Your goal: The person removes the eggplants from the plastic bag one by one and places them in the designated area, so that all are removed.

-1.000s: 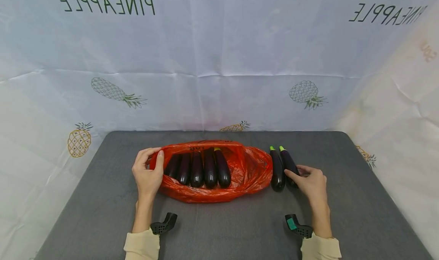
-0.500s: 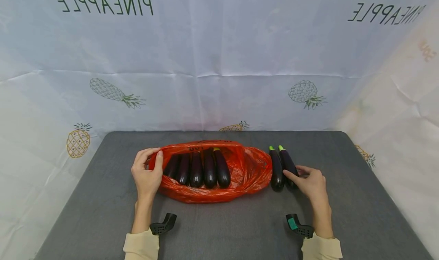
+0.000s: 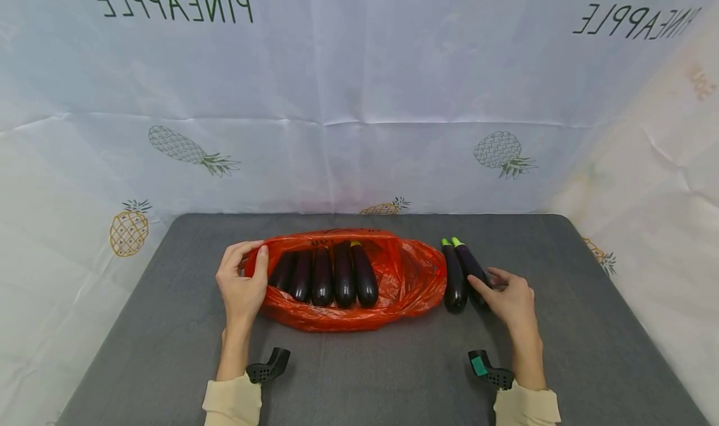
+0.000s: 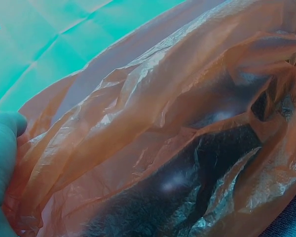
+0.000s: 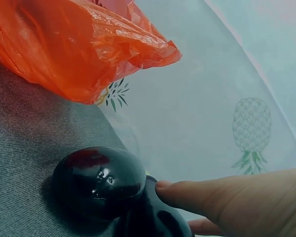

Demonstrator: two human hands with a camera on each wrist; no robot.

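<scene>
An orange-red plastic bag lies on its side with its mouth open toward me, and several dark eggplants lie side by side in it. At the bag's left end my left hand pinches the rim between thumb and fingers; the left wrist view shows the thin plastic stretching away from that hand. Right of the bag lie two more eggplants with green stem ends. My right hand grips the lower part of the outer eggplant, its thumb on top. The inner eggplant rests beside it, untouched.
A dark grey table carries everything. Behind it hangs a pale cloth printed with pineapples, which also runs along both sides. Each wrist wears a black camera mount.
The stem end of the outer eggplant has swung slightly left, toward the inner one, in my right hand. My left hand and the bag stay as they were.
</scene>
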